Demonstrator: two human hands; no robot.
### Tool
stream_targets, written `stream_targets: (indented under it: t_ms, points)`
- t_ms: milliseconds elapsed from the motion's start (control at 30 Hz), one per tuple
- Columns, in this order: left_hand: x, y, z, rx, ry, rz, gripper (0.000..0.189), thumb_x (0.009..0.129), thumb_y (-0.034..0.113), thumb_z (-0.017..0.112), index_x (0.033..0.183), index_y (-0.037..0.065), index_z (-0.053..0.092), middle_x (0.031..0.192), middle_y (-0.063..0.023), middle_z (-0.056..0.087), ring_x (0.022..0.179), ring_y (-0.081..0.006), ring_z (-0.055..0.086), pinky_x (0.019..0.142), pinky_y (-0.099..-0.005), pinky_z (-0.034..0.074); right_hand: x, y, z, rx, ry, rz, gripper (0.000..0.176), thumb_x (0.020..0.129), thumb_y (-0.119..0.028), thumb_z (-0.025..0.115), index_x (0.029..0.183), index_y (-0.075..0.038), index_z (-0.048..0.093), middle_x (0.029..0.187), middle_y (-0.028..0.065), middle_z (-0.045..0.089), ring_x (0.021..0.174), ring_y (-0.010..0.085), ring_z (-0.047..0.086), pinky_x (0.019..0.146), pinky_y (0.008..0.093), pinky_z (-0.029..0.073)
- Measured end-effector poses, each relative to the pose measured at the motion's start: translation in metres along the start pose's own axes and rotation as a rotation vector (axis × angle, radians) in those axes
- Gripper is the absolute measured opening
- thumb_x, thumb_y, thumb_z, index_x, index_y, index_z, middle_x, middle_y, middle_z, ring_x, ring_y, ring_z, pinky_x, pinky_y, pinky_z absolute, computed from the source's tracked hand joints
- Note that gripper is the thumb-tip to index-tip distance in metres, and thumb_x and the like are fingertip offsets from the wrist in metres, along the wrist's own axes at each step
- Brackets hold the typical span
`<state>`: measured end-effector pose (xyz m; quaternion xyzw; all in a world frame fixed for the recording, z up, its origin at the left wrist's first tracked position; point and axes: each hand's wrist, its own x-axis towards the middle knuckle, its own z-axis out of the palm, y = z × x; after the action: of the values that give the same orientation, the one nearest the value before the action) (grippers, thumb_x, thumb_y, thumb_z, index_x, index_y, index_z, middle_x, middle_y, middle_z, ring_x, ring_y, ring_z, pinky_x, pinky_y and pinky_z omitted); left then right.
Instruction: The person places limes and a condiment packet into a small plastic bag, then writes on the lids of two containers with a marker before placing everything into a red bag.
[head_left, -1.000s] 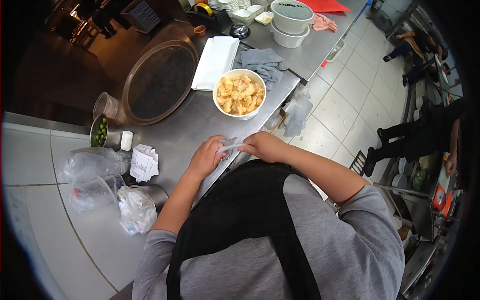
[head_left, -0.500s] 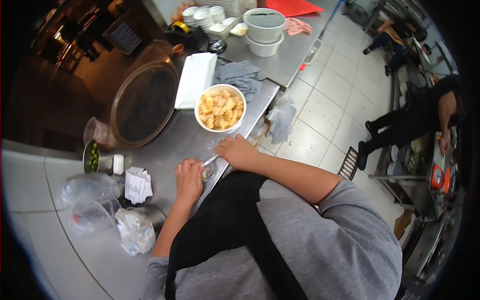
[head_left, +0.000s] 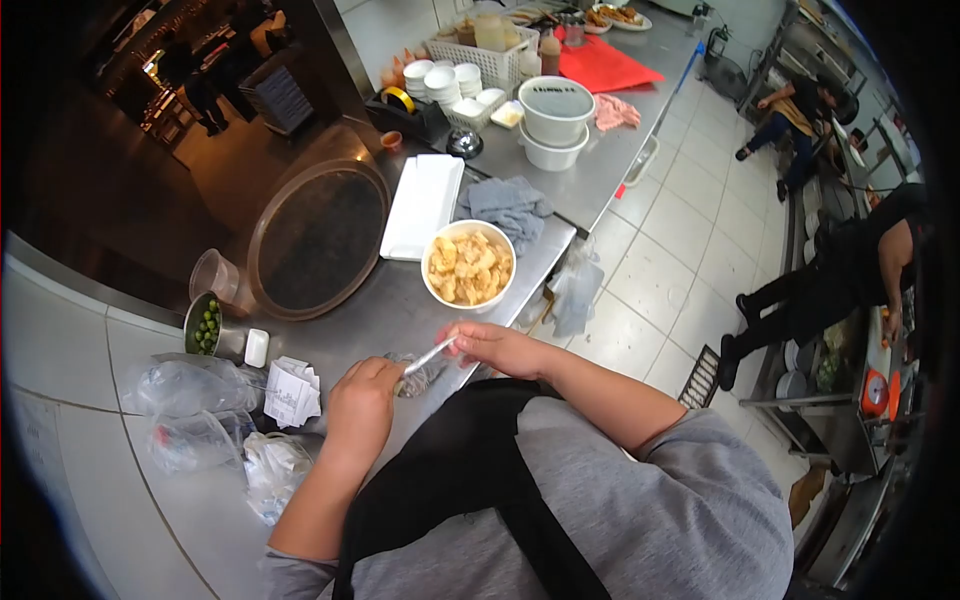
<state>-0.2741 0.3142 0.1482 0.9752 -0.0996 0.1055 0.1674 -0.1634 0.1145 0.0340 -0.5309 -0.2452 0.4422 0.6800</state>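
Observation:
A small clear plastic bag [head_left: 424, 379] hangs at the counter's front edge, its top drawn into a whitish strip stretched between my two hands. My left hand [head_left: 366, 393] is closed on the left end of that strip, back of the hand upward. The fingers of my right hand [head_left: 484, 344] pinch its right end. Just beyond my hands stands a white round tub [head_left: 426, 280] filled with golden crisp pieces [head_left: 468, 265]. What lies inside the bag is too blurred to name.
Behind the tub are a grey cloth [head_left: 505, 208], a white foam container [head_left: 422, 207] and a large round tray [head_left: 318, 240]. Limes [head_left: 207, 328], paper slips [head_left: 292, 392] and plastic bags [head_left: 195, 385] lie to the left. Two people [head_left: 835, 280] work along the right side.
The view has tilted up, so the counter's things sit lower. My right fingers have turned and now pinch the strip's end; the strip between my hands looks longer and more slanted.

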Motion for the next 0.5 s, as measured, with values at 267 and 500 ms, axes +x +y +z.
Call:
stream_targets:
  t_ms: [267, 500]
  points:
    - [0.053, 0.063, -0.085, -0.127, 0.143, 0.059, 0.007, 0.079, 0.008, 0.070, 0.085, 0.004, 0.070, 0.077, -0.0124, 0.063, 0.071, -0.0322, 0.062, 0.064, -0.0397, 0.050, 0.074, -0.034, 0.067, 0.834, -0.416, 0.032, 0.027, 0.099, -0.033, 0.053, 0.110, -0.009, 0.060, 0.101, 0.0036, 0.063, 0.098, 0.0158, 0.060, 0.094, 0.0336, 0.045]
    - [0.031, -0.022, -0.038, 0.257, 0.132, -0.240, 0.014, 0.077, 0.019, 0.068, 0.074, 0.005, 0.067, 0.076, -0.0157, 0.063, 0.071, -0.0355, 0.065, 0.064, -0.0463, 0.052, 0.068, -0.007, 0.103, 0.951, -0.507, 0.168, 0.020, 0.102, -0.031, 0.049, 0.101, -0.013, 0.057, 0.087, -0.0025, 0.059, 0.081, 0.0121, 0.055, 0.074, 0.0285, 0.046]
